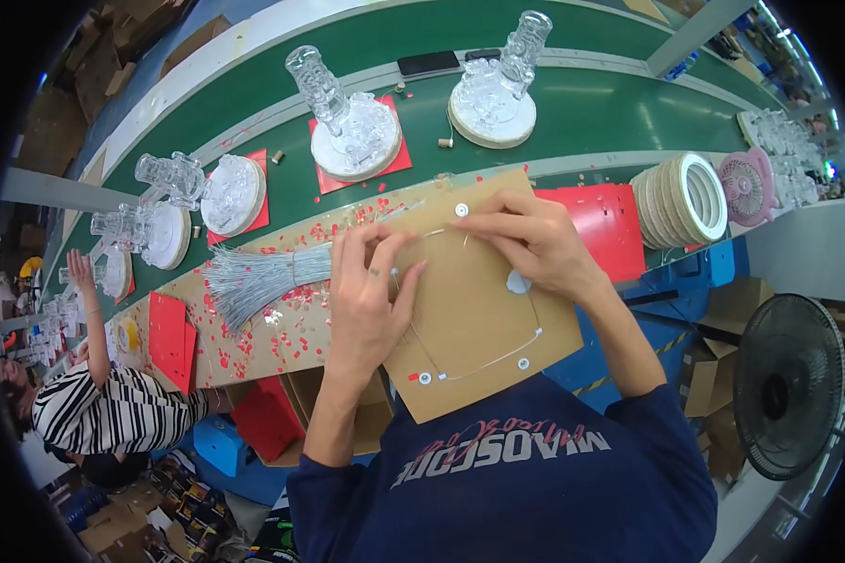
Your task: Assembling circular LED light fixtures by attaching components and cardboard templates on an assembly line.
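Note:
A brown cardboard sheet (pixel 460 328) rests in front of my body, tilted. On its face, thin wire (pixel 493 365) runs in a rough loop through small white pieces, with round white discs (pixel 523 363) near the corners. My left hand (pixel 368 296) is closed at the sheet's left side, thumb and index finger pinching near the wire. My right hand (pixel 535 246) pinches the wire's other end close to the top disc. A short length of wire spans between the two hands. To the left of my left hand lies a bundle of silvery wires (pixel 263 279).
Clear glass pieces on round white bases (pixel 357 150) stand along the green conveyor (pixel 610 108). Red sheets (pixel 596 225), a stack of white rings (pixel 699 199) and a pink fan (pixel 747 187) are at right. A black fan (pixel 787 385) stands lower right. A co-worker (pixel 122 408) sits left.

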The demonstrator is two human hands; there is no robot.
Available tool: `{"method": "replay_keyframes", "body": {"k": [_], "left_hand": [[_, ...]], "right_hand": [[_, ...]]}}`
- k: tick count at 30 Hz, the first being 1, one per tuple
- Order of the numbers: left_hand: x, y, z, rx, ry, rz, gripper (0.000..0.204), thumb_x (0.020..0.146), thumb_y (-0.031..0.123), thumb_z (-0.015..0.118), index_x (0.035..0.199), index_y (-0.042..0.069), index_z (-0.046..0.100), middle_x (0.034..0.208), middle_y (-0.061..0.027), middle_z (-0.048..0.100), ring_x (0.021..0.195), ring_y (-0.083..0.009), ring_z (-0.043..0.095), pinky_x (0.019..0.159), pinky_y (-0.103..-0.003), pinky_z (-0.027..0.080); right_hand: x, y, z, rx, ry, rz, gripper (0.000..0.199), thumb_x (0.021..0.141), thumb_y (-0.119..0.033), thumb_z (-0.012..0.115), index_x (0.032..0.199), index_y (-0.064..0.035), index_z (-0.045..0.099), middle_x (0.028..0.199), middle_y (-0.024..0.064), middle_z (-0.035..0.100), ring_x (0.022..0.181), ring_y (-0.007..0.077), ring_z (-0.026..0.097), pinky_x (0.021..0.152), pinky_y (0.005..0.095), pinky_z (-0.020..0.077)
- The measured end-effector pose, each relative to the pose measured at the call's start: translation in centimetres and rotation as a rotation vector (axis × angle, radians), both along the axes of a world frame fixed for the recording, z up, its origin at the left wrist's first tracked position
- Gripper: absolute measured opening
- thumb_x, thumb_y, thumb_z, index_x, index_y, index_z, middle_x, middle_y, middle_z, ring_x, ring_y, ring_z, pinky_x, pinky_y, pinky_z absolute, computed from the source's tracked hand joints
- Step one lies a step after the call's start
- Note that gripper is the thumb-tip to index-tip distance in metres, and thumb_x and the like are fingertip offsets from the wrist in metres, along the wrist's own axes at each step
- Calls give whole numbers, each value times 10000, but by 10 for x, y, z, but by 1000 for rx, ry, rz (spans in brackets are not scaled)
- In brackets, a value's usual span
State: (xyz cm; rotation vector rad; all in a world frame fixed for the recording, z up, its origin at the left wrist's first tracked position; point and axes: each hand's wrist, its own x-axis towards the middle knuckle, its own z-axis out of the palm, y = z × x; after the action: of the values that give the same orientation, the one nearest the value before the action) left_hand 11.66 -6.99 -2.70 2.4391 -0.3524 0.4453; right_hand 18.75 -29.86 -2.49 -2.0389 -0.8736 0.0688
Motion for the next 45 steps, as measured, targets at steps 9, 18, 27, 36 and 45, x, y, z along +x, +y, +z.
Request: {"method": "replay_keyframes", "body": {"k": [9, 18, 27, 36, 45], "left_hand": [[13, -6, 5, 403, -65, -218, 218, 696, 32, 659, 903, 35, 593, 873, -93, 521, 827, -261, 538, 685, -379, 474], [24, -16, -6, -94, -133, -164, 328, 702, -59, 776, 1008, 20, 686, 752, -48, 579, 673, -220, 593, 554, -329, 479], [24, -24, -2, 136, -180, -194, 391, 676, -64, 769, 1050, 43, 733, 752, -36, 599, 660, -201, 572, 550, -322, 469], [26, -29, -4, 163, -215, -183, 394, 636, -89, 703, 1014, 22, 732, 784, -47, 636, 670, -212, 588, 552, -320, 488], [45, -20, 16, 122, -40, -331, 203, 681, -59, 712, 870, 14, 701, 759, -85, 642, 695, -259, 634, 572, -371, 507]], "right_hand": [[-3, 9, -6, 231, 243, -198, 136, 823, 27, 749, 943, -32, 770, 788, 27, 693, 641, 78, 615, 532, 224, 465], [-9, 12, -14, 219, 144, -290, 134, 760, 35, 774, 874, -34, 761, 776, 58, 703, 656, 145, 666, 544, 265, 501], [-6, 5, -22, 143, -120, -207, 156, 727, 12, 791, 864, -53, 750, 784, 76, 704, 693, 220, 692, 592, 313, 544], [-4, 0, -22, 138, -135, -135, 160, 745, -15, 794, 898, -37, 749, 877, 95, 706, 763, 235, 690, 643, 334, 548], [-4, 5, -16, 125, -67, -159, 85, 757, -15, 767, 830, -20, 724, 805, 87, 686, 708, 242, 669, 617, 335, 528]]}}
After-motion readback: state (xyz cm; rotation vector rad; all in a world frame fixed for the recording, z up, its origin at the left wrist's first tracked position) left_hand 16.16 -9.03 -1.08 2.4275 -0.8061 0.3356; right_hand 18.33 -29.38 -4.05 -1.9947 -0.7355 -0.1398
